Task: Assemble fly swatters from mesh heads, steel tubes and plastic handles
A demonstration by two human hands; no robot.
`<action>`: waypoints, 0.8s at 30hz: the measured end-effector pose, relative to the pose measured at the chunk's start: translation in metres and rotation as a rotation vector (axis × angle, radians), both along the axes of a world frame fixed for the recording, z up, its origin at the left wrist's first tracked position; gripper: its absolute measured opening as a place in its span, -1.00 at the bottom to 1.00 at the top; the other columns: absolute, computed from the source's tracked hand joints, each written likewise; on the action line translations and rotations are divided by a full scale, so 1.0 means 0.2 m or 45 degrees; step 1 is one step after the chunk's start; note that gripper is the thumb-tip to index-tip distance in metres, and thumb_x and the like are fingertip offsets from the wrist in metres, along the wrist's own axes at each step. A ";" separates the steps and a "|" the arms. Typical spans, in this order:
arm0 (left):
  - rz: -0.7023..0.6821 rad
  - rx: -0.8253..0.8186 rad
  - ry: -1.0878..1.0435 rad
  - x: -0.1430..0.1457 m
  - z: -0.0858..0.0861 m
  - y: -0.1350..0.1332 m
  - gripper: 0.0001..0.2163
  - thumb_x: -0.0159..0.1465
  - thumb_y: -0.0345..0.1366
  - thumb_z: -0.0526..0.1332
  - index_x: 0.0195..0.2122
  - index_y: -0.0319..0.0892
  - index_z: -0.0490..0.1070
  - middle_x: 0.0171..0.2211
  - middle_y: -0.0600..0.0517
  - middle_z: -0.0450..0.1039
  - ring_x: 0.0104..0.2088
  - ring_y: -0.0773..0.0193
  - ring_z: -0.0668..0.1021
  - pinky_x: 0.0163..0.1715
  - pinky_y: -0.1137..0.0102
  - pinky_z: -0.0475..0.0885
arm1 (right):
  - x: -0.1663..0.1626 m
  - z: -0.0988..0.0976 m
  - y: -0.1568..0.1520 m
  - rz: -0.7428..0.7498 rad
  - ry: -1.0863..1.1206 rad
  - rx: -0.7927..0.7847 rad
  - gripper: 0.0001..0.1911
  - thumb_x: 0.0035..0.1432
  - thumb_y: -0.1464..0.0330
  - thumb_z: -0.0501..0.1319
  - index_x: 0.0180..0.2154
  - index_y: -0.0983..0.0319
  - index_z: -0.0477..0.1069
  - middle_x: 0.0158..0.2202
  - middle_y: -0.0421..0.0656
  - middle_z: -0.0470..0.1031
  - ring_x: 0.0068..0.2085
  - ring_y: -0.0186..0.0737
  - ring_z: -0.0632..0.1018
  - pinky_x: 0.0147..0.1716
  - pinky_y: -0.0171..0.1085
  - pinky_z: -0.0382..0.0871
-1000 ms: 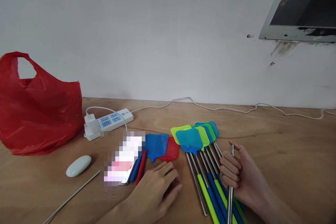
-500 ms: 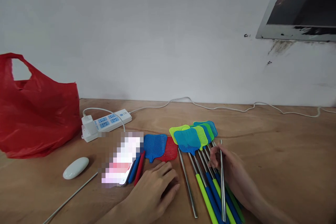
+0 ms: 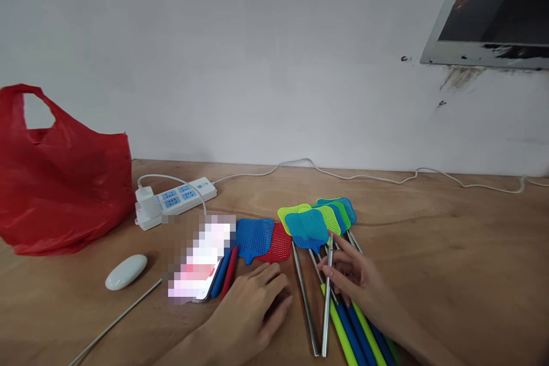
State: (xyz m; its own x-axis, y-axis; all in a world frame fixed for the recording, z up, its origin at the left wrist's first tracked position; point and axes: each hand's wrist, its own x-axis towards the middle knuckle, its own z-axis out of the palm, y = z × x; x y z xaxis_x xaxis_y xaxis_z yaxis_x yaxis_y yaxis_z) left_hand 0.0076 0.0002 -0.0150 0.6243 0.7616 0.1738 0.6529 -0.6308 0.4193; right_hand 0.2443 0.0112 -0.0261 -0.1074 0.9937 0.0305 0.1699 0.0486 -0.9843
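Observation:
My right hand (image 3: 358,283) pinches a bare steel rod (image 3: 326,303) and holds it over a row of fly swatters (image 3: 317,222) with teal, lime and blue heads and green and blue grips. Another loose steel rod (image 3: 304,297) lies just left of it on the wooden table (image 3: 450,251). My left hand (image 3: 253,311) rests flat on the table, fingers loosely curled, holding nothing. Just beyond it lie a blue swatter head (image 3: 255,237) and a red swatter head (image 3: 278,243), with blue and red handles (image 3: 226,277) beside them.
A red plastic bag (image 3: 64,183) stands at the far left. A white power strip (image 3: 175,199) with a plugged-in charger sits behind a phone (image 3: 201,269). A white oval object (image 3: 126,271) and a thin steel rod (image 3: 115,321) lie front left. A white cable (image 3: 364,176) runs along the wall.
My right hand has carried the steel rod leftward, from the right side of the swatter row to over its left part. One loose rod now lies apart, left of the row. My left hand stayed put.

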 end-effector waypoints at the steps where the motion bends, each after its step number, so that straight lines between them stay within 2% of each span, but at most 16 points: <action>1: -0.002 0.004 -0.001 0.00 0.00 0.00 -0.90 0.40 -0.37 0.07 -0.24 -0.13 0.35 -0.22 0.00 0.44 -0.21 0.13 0.50 -0.31 0.32 0.34 | 0.00 -0.01 0.00 0.002 -0.066 0.062 -0.35 0.13 0.10 0.29 0.20 0.17 0.26 -0.24 -0.15 0.57 -0.49 -0.29 0.42 -0.57 -0.31 0.34; 3: -0.005 0.007 -0.003 0.00 0.00 0.00 -0.90 0.41 -0.37 0.07 -0.24 -0.13 0.35 -0.22 0.00 0.43 -0.21 0.13 0.50 -0.30 0.32 0.34 | 0.01 -0.03 -0.01 -0.013 -0.211 0.191 -0.44 0.19 0.16 0.25 0.19 0.14 0.30 -0.16 -0.13 0.58 -0.48 -0.29 0.42 -0.51 -0.28 0.36; 5: -0.009 0.009 -0.015 0.00 0.00 0.00 -0.90 0.41 -0.36 0.07 -0.25 -0.12 0.34 -0.22 0.00 0.43 -0.21 0.14 0.50 -0.30 0.32 0.35 | 0.02 -0.03 -0.01 -0.024 -0.351 0.286 -0.57 0.25 0.19 0.19 0.13 0.12 0.37 -0.16 -0.14 0.59 -0.50 -0.29 0.41 -0.50 -0.27 0.34; 9: -0.015 0.027 -0.070 0.00 0.01 0.00 -0.91 0.40 -0.39 0.08 -0.26 -0.12 0.32 -0.22 0.01 0.43 -0.22 0.15 0.50 -0.30 0.33 0.35 | 0.03 0.00 -0.01 -0.007 -0.564 0.456 -0.76 0.31 0.23 0.13 -0.10 0.13 0.50 -0.29 -0.16 0.58 -0.50 -0.27 0.43 -0.50 -0.27 0.30; 13: -0.035 0.046 -0.099 0.00 0.01 0.00 -0.89 0.39 -0.42 0.07 -0.14 -0.11 0.33 -0.15 -0.01 0.43 -0.16 0.13 0.49 -0.20 0.28 0.40 | 0.04 -0.01 -0.01 0.030 -0.733 0.585 -0.83 0.28 0.33 0.13 -0.17 0.17 0.48 -0.37 -0.18 0.51 -0.44 -0.23 0.48 -0.43 -0.26 0.32; 18: -0.210 0.092 0.004 -0.01 0.01 0.00 -0.44 0.24 -0.63 0.04 0.20 0.04 0.25 0.18 0.00 0.35 0.11 0.04 0.43 0.09 0.09 0.33 | 0.04 -0.02 0.00 0.096 -0.946 0.606 -0.78 0.15 0.42 0.19 -0.13 0.18 0.45 -0.44 -0.23 0.42 -0.43 -0.20 0.50 -0.42 -0.26 0.29; 20: -0.227 0.085 0.027 -0.01 0.01 0.00 -0.42 0.24 -0.62 0.06 0.23 0.05 0.24 0.21 0.02 0.35 0.13 0.03 0.43 0.11 0.07 0.32 | 0.03 -0.01 0.00 0.115 -0.978 0.588 -0.74 0.14 0.45 0.16 -0.11 0.17 0.45 -0.43 -0.23 0.42 -0.43 -0.20 0.50 -0.44 -0.26 0.26; 24: -0.206 0.086 0.021 -0.01 0.02 0.00 -0.50 0.35 -0.53 0.06 0.26 0.05 0.25 0.18 0.04 0.41 0.10 0.06 0.46 0.10 0.08 0.35 | 0.03 0.00 0.00 0.122 -0.994 0.586 -0.69 0.08 0.50 0.13 -0.12 0.16 0.44 -0.43 -0.24 0.41 -0.43 -0.20 0.50 -0.44 -0.27 0.24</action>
